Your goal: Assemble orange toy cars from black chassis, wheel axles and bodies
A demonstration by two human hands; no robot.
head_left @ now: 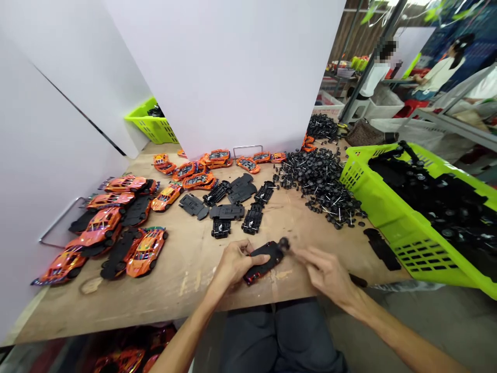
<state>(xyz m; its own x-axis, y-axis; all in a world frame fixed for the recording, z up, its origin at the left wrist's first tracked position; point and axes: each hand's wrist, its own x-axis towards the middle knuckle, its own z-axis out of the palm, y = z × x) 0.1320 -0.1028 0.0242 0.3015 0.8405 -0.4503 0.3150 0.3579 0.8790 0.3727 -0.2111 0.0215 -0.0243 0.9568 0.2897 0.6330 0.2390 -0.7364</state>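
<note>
My left hand grips a toy car turned upside down, its black base facing up and a bit of red-orange body showing at the near end. A black wheel, blurred, sits at the car's far right end. Close beside that wheel are the fingertips of my right hand; they are smeared, so whether they pinch anything is unclear. Several black chassis pieces lie just beyond, some fitted with wheels. Finished-looking orange toy cars stand and lie in a group at the left.
A large heap of wheels on axles covers the table's back right. Beside it, a lime-green crate holds black parts. Orange car bodies line the white partition. Another green crate stands behind. People sit in the background.
</note>
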